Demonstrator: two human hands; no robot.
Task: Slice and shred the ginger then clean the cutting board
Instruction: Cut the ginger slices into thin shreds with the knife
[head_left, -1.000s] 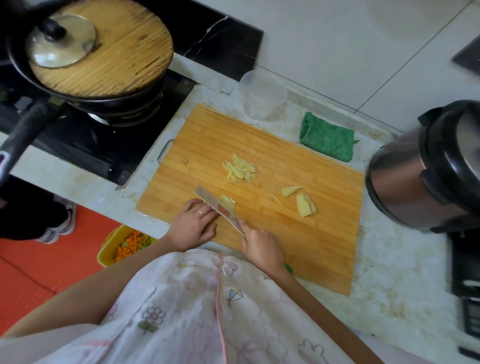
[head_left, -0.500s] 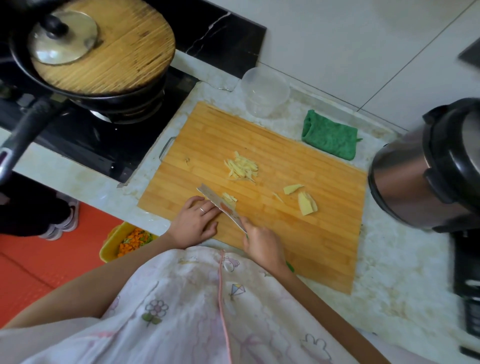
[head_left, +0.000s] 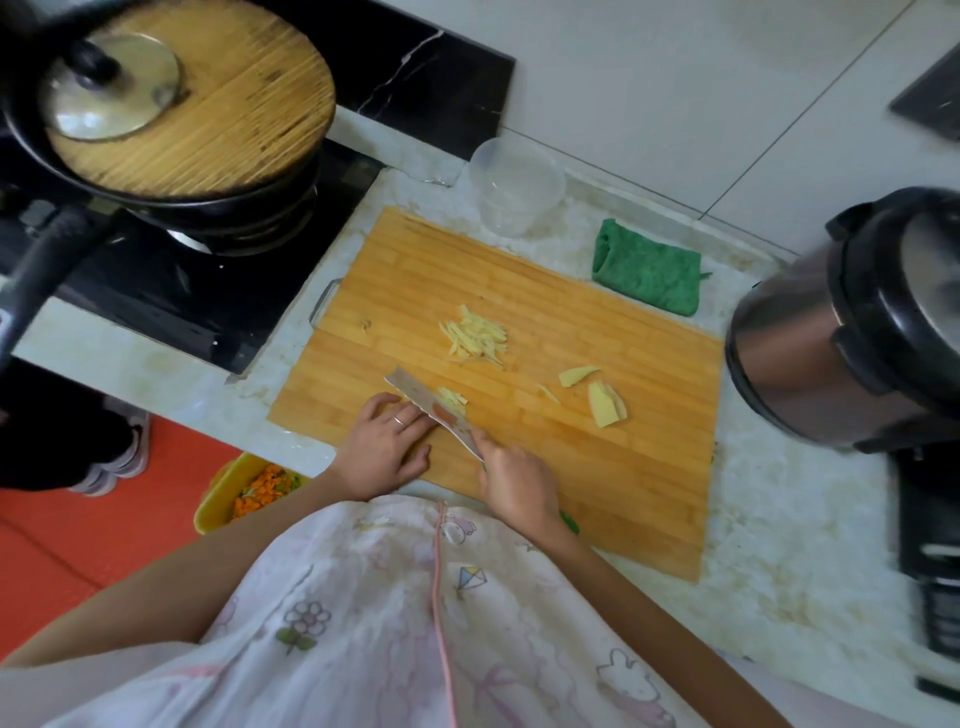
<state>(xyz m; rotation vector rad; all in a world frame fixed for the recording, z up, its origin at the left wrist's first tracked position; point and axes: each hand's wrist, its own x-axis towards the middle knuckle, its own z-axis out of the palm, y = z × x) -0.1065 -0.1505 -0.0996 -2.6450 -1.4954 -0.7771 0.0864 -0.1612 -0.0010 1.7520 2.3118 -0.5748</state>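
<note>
Right hand, grip closed on a patterned steel knife, shreds pale yellow ginger near the front edge of the rectangular bamboo cutting board; the open left hand rests its fingers against the blade, where a slip could nick them.

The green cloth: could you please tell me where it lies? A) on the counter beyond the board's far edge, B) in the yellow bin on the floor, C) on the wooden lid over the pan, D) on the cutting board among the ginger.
A: the green cloth sits folded on the counter just past the far edge of the cutting board, to the right of the clear container.
</note>
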